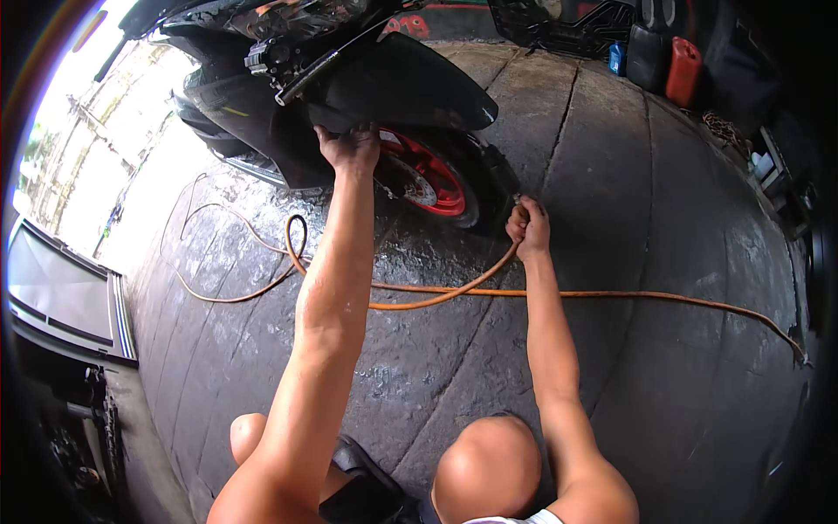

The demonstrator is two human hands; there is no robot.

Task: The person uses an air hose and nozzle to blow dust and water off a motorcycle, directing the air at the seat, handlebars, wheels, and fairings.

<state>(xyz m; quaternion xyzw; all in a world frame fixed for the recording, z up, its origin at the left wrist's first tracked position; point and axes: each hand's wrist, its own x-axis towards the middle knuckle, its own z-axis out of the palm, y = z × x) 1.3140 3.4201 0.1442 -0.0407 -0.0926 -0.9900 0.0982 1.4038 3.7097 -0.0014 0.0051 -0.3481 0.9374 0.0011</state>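
A dark motor scooter stands before me, its black front fender (399, 82) above a front wheel with a red rim (448, 190) and a perforated brake disc (419, 187). My left hand (352, 147) is raised against the fender's lower edge, fingers spread; the fingertips are dark and partly lost against the black plastic. In my right hand (530, 226), beside the tire's right side, is the end of an orange hose (481, 281), with a small fitting at the top of the fist. The hose bends down from that fist and runs over the wet floor behind my left forearm.
The hose crosses the concrete floor (687, 393) to the far right and loops at left (229, 299). A red jerrycan (684, 72), a black container (648, 59) and a blue bottle (617, 59) stand at the upper right. A metal-framed panel (62, 288) is at left.
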